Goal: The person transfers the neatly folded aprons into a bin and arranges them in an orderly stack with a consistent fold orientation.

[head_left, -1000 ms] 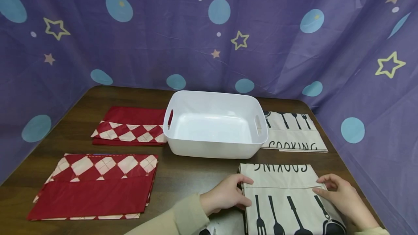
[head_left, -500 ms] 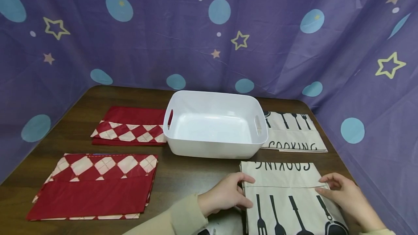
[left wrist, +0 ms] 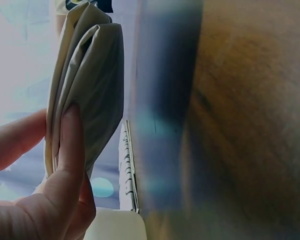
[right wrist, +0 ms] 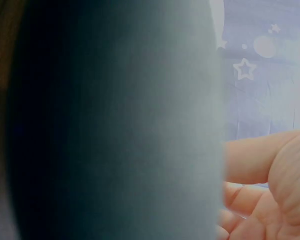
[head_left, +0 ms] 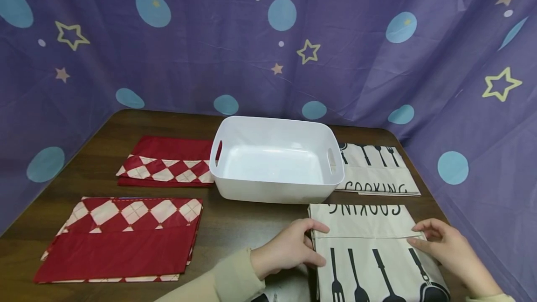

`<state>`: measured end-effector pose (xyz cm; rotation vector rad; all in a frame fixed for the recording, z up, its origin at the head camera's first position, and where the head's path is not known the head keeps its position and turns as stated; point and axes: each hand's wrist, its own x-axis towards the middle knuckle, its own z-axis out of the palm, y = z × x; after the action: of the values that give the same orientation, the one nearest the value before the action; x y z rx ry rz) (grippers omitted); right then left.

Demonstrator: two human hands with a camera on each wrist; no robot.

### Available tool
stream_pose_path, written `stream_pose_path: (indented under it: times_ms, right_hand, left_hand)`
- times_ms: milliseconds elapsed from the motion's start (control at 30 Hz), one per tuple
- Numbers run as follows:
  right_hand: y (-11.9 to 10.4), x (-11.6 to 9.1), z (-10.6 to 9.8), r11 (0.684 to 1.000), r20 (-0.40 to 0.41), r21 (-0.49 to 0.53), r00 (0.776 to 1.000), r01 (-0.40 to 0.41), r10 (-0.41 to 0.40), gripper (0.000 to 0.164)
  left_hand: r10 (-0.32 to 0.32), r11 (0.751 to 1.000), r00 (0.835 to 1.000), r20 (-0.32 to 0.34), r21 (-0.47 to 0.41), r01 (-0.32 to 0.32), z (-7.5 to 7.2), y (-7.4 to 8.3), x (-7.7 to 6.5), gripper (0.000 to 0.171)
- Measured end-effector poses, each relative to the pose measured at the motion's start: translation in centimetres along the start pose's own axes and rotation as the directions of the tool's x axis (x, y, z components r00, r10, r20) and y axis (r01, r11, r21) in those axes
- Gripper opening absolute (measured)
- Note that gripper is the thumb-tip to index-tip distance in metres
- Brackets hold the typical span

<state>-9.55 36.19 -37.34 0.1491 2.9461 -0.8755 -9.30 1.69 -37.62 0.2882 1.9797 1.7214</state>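
A folded cream cloth, printed with black kitchen utensils and the word COOKING, is at the front right in the head view. My left hand pinches its left edge, thumb on one side and fingers on the other. In the left wrist view the layered folds of the cloth are caught between thumb and fingers. On the opposite edge, my right hand pinches the cloth too. A large blurred dark surface fills much of the right wrist view and hides the fingertips of the right hand.
Behind stands a white bin with handle slots. A second folded cream cloth lies right of it. On the left lie two folded red diamond-patterned cloths, a far one and a near one. A purple curtain backs the table.
Both hands have shifted slightly away from me and to the right, carrying the cream cloth with them. The bin and the other cloths have stayed put.
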Motion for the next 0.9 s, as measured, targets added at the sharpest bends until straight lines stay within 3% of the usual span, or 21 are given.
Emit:
stream_pose_path:
  times_ms: [900]
  right_hand:
    - [-1.7,-0.6,-1.1,0.999,-0.08,0.012,0.996,0.044,-0.043,0.034]
  left_hand:
    - [0.081,0.996,0.996,0.023,0.045,-0.082,-0.8,2.0,-1.0,0.053]
